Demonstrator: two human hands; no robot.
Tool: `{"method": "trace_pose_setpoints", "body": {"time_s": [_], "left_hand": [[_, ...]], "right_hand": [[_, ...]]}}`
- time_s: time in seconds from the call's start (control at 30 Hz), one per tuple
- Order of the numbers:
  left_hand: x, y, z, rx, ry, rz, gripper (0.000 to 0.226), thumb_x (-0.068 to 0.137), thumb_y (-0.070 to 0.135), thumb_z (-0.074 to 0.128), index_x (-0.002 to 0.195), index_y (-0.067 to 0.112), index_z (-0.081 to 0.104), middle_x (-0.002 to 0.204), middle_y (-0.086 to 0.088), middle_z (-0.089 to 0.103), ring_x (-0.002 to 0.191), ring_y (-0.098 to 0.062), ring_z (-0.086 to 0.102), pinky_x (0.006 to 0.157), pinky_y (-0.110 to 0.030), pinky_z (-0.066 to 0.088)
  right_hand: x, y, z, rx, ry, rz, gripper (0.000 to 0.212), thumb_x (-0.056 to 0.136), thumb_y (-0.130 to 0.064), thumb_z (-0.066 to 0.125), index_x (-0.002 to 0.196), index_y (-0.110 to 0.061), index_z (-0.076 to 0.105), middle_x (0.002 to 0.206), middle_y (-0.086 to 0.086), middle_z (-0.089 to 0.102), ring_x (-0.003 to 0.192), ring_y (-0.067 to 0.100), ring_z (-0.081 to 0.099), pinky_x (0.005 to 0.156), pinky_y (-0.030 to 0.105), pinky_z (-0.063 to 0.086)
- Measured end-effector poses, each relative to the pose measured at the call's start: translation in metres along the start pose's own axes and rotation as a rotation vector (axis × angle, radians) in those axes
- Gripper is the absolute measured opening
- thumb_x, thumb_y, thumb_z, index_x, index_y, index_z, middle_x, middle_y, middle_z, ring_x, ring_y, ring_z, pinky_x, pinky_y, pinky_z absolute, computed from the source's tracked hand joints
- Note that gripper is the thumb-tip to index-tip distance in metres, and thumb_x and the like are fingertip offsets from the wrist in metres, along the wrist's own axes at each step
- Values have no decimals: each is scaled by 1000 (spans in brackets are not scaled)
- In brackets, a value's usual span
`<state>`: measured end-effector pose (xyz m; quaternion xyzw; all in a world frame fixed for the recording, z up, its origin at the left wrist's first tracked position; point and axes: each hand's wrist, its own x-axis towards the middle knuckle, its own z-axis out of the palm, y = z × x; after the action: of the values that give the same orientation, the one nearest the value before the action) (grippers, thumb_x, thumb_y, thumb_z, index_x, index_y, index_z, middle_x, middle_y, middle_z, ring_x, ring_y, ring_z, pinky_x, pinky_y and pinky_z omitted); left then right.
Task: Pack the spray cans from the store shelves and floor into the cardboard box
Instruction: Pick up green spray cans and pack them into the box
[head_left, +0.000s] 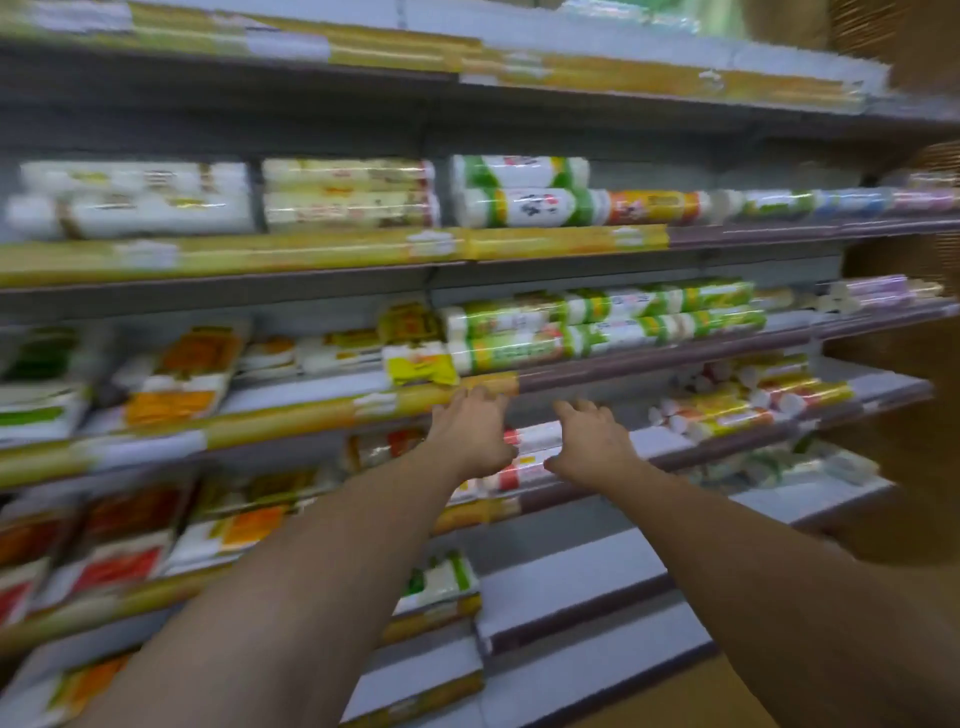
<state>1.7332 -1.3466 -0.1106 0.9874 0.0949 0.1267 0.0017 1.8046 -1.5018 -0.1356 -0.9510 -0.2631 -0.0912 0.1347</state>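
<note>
Frame is motion-blurred. Both your arms reach forward to the middle of the frame. Your left hand (470, 436) is released, fingers spread and straight, holding nothing. Its fingertips overlap the yellow price strip (311, 415) of the upper shelf edge; can't tell if they touch it. Your right hand (592, 447) is also released, fingers splayed, nothing in it, just right of the left hand.

Between the two hands, the red-and-white cylinders (530, 435) lie on their sides on the shelf (660, 441), stacked. Their long axis runs along the shelf, left to right and slightly up to the right, with ends pointing to frame left and frame right. Blur is too heavy to confirm they are spray cans. Both hands sit just beside them, partly covering their ends; contact can't be told.

Above the hands, green-and-white rolls (597, 327) also lie sideways. Flat orange packs (176, 379) fill the left side of the frame.
</note>
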Motion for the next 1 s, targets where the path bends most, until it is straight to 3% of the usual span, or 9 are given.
{"method": "trace_pose_setpoints", "body": {"time_s": [0.13, 0.3, 0.47, 0.87, 1.0], "left_hand": [[-73, -98, -2, 77, -48, -149, 66, 88, 52, 64, 145, 27, 44, 147, -9, 43, 136, -35, 39, 107, -55, 40], [-172, -203, -1, 98, -140, -349, 73, 90, 52, 65, 151, 22, 38, 156, -11, 33, 143, -37, 30, 110, -57, 35], [-265, -290, -1, 71, -185, -525, 76, 88, 55, 66, 151, 23, 37, 153, -12, 36, 139, -36, 34, 108, -55, 40], [-448, -431, 63, -80, -263, -981, 61, 93, 51, 60, 144, 22, 44, 144, -12, 44, 134, -36, 39, 105, -57, 38], [-489, -469, 103, -121, -342, -1120, 77, 88, 55, 66, 151, 21, 38, 151, -12, 40, 137, -35, 38, 107, -56, 38]], "right_hand": [[-25, -111, 43, 10, -64, -163, 70, 82, -35, 72, 144, -21, 42, 133, 14, 51, 125, 37, 49, 99, 44, 47], [-57, -232, 95, 44, -191, -319, 82, 85, -38, 74, 154, -26, 33, 147, 12, 42, 131, 37, 44, 101, 47, 47], [-86, -336, 132, 45, -256, -478, 75, 86, -38, 74, 150, -24, 38, 142, 13, 46, 125, 37, 48, 92, 46, 50], [-153, -514, 260, 29, -501, -803, 68, 85, -32, 74, 145, -20, 43, 140, 16, 48, 123, 39, 49, 91, 46, 53], [-174, -566, 320, 49, -613, -887, 77, 81, -36, 76, 148, -24, 42, 136, 12, 50, 127, 37, 49, 88, 39, 50]]}}
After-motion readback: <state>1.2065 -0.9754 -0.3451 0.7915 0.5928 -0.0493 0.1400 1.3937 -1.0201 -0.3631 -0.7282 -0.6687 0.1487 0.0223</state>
